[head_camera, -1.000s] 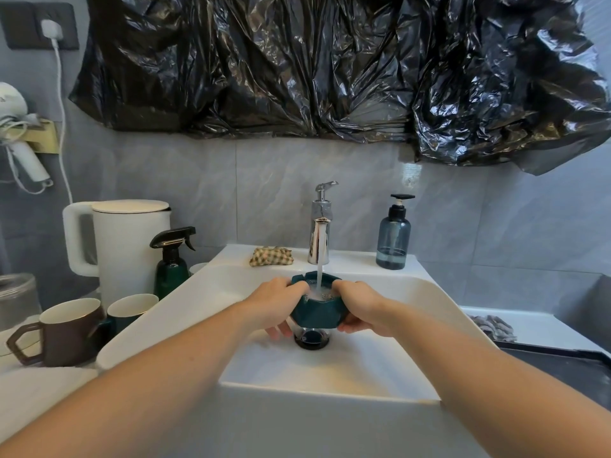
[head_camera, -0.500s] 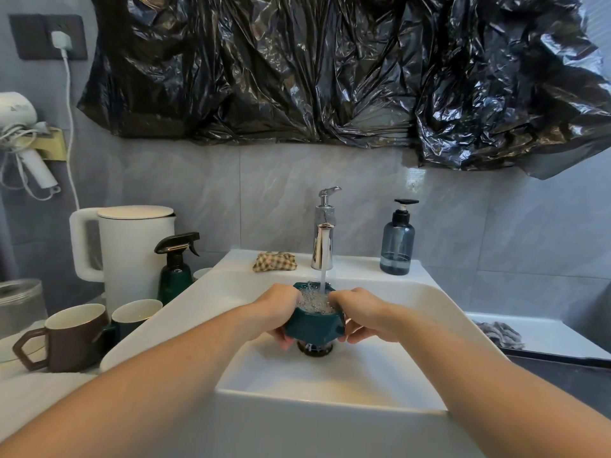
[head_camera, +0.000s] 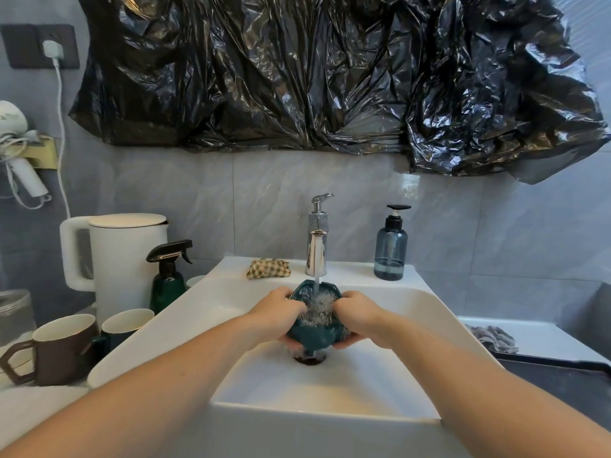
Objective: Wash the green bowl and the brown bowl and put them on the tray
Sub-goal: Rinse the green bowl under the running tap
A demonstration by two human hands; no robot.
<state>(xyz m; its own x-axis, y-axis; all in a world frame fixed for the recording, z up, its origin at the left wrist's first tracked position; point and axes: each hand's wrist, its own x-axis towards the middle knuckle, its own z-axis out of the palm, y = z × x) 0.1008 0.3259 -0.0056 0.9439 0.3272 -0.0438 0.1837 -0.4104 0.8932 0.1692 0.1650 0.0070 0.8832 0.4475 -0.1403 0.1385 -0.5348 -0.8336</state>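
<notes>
Both hands are clamped on the green bowl (head_camera: 314,328), one per side: left hand (head_camera: 276,312) on its left rim, right hand (head_camera: 358,314) on its right, fingers curled under and thumbs over the edge. Bowl sits mid-sink, held above the drain (head_camera: 309,358), mouth up and tipped a bit toward the camera, right under the faucet (head_camera: 316,246). Water stream hits inside and froths; some runs off the near lip into the sink (head_camera: 330,385).

Risks, as I judge them:
- Wet glazed bowl w/ full flow on it means a slippery grip; if either hand loosens it could drop onto the hard basin and chip.
- Stream striking the tilted inside can splash out over the sink edge.
- Lifting too high would knock the rim on the spout.

Dark tray (head_camera: 562,378) lies to the right, near edge, so the carry goes over the sink wall w/ drips. Brown mug (head_camera: 56,350) stands far left on the table; no brown bowl that I can make out.
</notes>
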